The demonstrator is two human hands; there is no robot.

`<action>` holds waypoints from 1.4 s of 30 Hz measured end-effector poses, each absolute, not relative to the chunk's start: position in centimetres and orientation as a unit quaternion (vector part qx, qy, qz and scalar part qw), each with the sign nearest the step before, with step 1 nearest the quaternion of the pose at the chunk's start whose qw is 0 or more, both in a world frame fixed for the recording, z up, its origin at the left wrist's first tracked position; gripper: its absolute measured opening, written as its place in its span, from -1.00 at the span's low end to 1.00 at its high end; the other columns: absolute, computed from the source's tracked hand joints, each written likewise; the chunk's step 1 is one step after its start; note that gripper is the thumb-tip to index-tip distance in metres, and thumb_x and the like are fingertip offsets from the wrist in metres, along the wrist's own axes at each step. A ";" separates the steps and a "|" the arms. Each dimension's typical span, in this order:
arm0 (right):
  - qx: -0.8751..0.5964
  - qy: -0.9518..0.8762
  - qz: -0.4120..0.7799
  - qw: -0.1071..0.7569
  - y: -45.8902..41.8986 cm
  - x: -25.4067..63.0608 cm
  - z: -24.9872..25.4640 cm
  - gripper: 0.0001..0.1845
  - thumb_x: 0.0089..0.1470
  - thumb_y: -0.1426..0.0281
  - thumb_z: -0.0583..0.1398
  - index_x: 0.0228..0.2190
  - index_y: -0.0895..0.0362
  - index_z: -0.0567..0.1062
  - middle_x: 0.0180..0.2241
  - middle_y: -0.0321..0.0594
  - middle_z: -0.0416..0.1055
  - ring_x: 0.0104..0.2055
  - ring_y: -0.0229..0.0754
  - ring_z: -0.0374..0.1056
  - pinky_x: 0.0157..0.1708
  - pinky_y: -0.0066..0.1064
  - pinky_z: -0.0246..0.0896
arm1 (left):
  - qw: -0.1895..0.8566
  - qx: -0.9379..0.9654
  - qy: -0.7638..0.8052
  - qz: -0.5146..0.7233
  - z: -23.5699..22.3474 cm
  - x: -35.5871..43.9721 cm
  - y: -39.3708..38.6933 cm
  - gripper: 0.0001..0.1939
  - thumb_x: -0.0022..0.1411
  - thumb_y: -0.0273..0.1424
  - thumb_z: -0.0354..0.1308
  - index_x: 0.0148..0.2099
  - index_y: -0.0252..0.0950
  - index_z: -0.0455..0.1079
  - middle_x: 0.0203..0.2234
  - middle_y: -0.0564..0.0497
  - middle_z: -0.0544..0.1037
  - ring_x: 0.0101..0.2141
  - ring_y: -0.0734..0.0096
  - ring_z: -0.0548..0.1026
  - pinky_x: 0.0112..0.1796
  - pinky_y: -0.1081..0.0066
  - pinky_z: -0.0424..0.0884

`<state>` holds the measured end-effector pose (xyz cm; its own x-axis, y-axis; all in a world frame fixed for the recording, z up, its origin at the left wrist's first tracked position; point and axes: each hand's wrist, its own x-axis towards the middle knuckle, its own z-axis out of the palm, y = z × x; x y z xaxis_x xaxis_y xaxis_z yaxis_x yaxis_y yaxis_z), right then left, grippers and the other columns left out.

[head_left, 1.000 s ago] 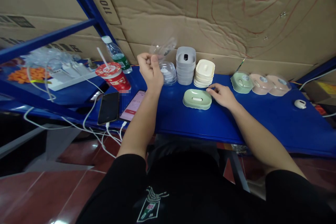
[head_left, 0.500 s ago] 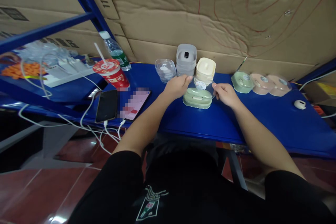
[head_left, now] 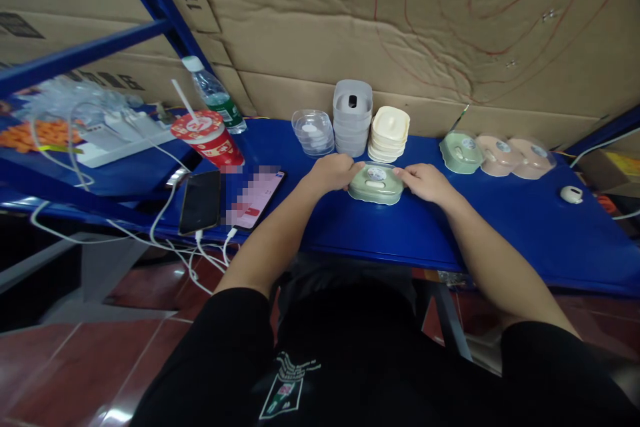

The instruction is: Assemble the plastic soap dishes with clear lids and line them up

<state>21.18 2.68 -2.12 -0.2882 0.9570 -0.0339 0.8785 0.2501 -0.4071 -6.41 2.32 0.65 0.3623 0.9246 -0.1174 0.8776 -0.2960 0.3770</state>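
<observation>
A pale green plastic box (head_left: 374, 196) sits on the blue table in front of me. A clear plastic lid (head_left: 377, 174) with a round white sticker lies over its top. My left hand (head_left: 334, 173) closes on the lid's left edge, fingers bent and partly hidden. At the opposite edge, my right hand (head_left: 425, 181) grips the lid with its thumb on top. Behind the box stand a stack of clear lids (head_left: 313, 132), a stack of translucent grey containers (head_left: 353, 120) and a stack of cream-coloured trays (head_left: 390, 133).
On the right are a lidded green box (head_left: 461, 153), two lidded pink boxes (head_left: 499, 157) and a small white object (head_left: 571, 195). To the left stand a red cup (head_left: 213, 140) with a straw, a water bottle (head_left: 219, 99) and two cabled phones (head_left: 201, 200). Cardboard (head_left: 310, 27) walls the back.
The clear lid has come down from a tilted position above the green box and now lies over it. Both hands have lowered with it, still at its edges.
</observation>
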 end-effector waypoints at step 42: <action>-0.568 -0.789 -0.038 0.233 6.1 27.2 -3.3 -0.46 0.28 0.09 0.23 0.15 0.11 0.62 0.23 0.11 0.57 0.30 0.33 0.42 0.36 0.28 0.18 | 0.158 0.822 0.544 0.067 -1.3 -5.5 3.0 -0.18 0.49 0.19 -0.01 0.44 -0.34 0.40 0.20 -0.31 0.64 0.24 -0.22 0.55 0.20 0.00 0.45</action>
<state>27.16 6.08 -3.34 -0.2470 0.8777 0.4107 0.9134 0.3524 -0.2038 -5.47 2.96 -1.28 0.3998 0.9145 -0.0624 0.8723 -0.3587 0.3322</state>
